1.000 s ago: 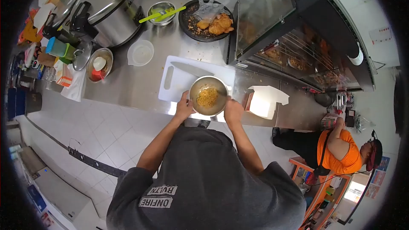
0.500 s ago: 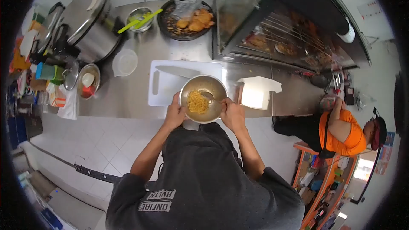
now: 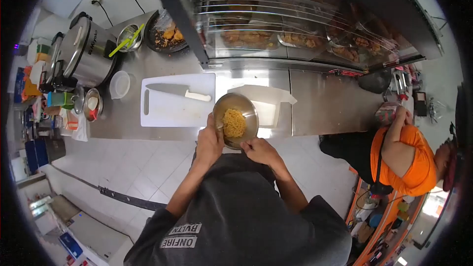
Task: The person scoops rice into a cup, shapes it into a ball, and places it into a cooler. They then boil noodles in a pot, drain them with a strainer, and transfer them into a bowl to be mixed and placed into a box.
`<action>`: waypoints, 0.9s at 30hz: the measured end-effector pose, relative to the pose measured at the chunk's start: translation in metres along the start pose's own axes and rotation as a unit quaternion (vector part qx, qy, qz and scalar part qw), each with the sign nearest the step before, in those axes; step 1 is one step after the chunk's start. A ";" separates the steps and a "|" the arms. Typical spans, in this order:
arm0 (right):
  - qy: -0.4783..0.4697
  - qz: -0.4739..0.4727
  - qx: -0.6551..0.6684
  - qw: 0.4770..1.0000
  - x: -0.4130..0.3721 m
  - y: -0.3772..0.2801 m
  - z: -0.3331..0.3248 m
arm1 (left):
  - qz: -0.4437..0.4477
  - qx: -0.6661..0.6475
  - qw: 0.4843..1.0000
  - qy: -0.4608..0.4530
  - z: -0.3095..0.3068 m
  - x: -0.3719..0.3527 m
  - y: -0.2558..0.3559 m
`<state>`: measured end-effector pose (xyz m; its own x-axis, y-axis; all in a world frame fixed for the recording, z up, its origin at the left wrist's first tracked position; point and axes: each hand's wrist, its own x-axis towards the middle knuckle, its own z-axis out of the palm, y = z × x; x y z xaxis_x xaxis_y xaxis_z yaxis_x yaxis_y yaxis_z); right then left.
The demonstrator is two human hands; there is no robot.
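A metal mixing bowl (image 3: 252, 113) with yellow noodles (image 3: 234, 123) inside is held up at the counter's front edge. My left hand (image 3: 210, 143) is closed on its left rim. At the near right rim, my right hand (image 3: 260, 151) is closed with the thumb along the edge. The spoon seen earlier cannot be made out clearly now. Just behind the bowl, to the right, an open white paper box (image 3: 268, 113) stands on the counter. A white cutting board (image 3: 172, 113) lies to the left, bearing a knife (image 3: 170, 88) with a white handle.
A glass display case (image 3: 295, 64) with fried food runs along the back. Left are a plastic tub (image 3: 119, 84), a large cooker (image 3: 91, 51), a black pan (image 3: 160, 42) and a bowl with green tongs (image 3: 127, 39). A person in orange (image 3: 409, 160) stands at the right.
My view has shifted right along the counter. The bowl has moved right, now partly in front of the paper box. My right hand has moved down to the bowl's near rim.
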<state>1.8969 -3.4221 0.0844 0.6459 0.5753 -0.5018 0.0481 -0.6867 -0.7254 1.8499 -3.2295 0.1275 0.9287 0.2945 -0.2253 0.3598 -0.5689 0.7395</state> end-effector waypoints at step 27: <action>0.213 -0.102 -0.110 0.965 0.025 0.119 -0.023 | -0.108 0.265 0.954 0.087 0.067 0.001 0.053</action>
<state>1.9363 -3.5000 -0.0038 0.8589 0.5049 -0.0860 0.3372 -0.6838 -0.6471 1.8763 -3.3104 0.1242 0.8155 0.5453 -0.1938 0.5786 -0.7755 0.2527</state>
